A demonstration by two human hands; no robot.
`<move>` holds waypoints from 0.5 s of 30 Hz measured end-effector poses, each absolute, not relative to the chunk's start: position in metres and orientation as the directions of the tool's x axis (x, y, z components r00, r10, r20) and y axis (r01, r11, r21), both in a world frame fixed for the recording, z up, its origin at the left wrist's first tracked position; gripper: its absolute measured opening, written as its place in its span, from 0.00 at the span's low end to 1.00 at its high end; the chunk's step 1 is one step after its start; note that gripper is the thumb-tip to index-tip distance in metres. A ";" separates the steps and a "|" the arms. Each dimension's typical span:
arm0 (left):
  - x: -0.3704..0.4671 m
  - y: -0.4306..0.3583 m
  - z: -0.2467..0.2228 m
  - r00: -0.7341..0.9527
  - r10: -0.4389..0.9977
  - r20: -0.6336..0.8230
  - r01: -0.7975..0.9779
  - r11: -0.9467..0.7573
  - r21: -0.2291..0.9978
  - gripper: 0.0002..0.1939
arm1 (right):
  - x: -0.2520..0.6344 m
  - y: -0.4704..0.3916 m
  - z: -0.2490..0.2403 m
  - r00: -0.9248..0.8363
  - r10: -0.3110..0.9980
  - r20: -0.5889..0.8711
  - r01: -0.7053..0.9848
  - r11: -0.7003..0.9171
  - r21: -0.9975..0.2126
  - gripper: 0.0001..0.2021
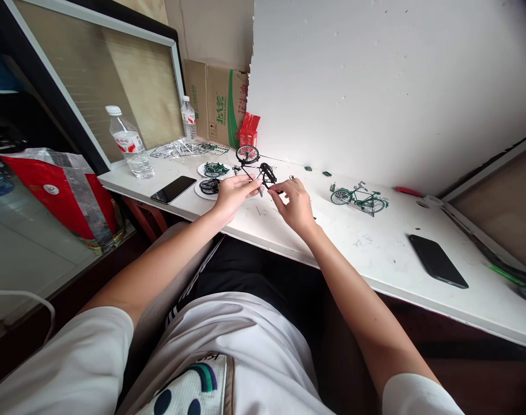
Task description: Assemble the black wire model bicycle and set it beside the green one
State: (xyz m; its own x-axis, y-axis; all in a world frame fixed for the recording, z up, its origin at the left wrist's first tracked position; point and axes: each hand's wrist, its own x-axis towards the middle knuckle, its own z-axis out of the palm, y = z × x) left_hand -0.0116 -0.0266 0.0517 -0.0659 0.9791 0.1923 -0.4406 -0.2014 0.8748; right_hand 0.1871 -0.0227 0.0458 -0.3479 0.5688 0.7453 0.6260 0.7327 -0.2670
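A black model bicycle (248,154), with one wheel showing at its upper end, is held up off the white table between my hands. My left hand (234,196) pinches its frame from the left. From the right, my right hand (295,204) has thumb and fingers closed at the lower rear of the frame, by the dark chain part (268,173); whether a small piece sits in that pinch is too small to tell. A finished-looking green model bicycle (362,199) stands to the right. Left of my hands, a plate of green parts (215,169) and a plate of black parts (209,186) lie close together.
Water bottles (131,147) (188,118), a phone (173,189) and plastic-wrapped part frames (189,148) occupy the left side. A cardboard box (217,104) and red box (249,131) stand behind. Another phone (438,260) and a red-handled tool (408,191) lie right. A wall closes off the back.
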 end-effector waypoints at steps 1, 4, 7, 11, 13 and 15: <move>-0.012 -0.026 0.052 -0.065 0.979 0.194 -0.438 -0.202 0.876 0.25 | 0.187 -0.023 0.046 -0.342 0.567 0.750 0.626 0.733 -0.268 0.16; -0.011 -0.026 0.051 -0.070 0.978 0.197 -0.416 -0.209 0.885 0.24 | 0.186 -0.024 0.046 -0.324 0.573 0.753 0.628 0.726 -0.282 0.16; -0.011 -0.026 0.051 -0.078 0.976 0.205 -0.388 -0.219 0.895 0.24 | 0.185 -0.025 0.045 -0.322 0.580 0.748 0.642 0.715 -0.278 0.17; -0.010 -0.025 0.049 -0.084 0.975 0.207 -0.366 -0.223 0.903 0.25 | 0.184 -0.026 0.046 -0.352 0.551 0.757 0.669 0.714 -0.208 0.17; -0.010 -0.025 0.049 -0.086 0.974 0.210 -0.355 -0.227 0.907 0.26 | 0.184 -0.026 0.046 -0.359 0.545 0.758 0.674 0.713 -0.193 0.17; -0.010 -0.024 0.048 -0.088 0.971 0.220 -0.341 -0.237 0.910 0.26 | 0.184 -0.026 0.047 -0.361 0.547 0.755 0.671 0.715 -0.197 0.16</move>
State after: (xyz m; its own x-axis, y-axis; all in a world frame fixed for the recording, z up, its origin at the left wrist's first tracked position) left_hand -0.0102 -0.0243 0.0485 -0.0882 0.9714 0.2203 -0.3409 -0.2373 0.9097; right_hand 0.1841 -0.0260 0.0465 -0.3615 0.5470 0.7550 0.6706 0.7152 -0.1972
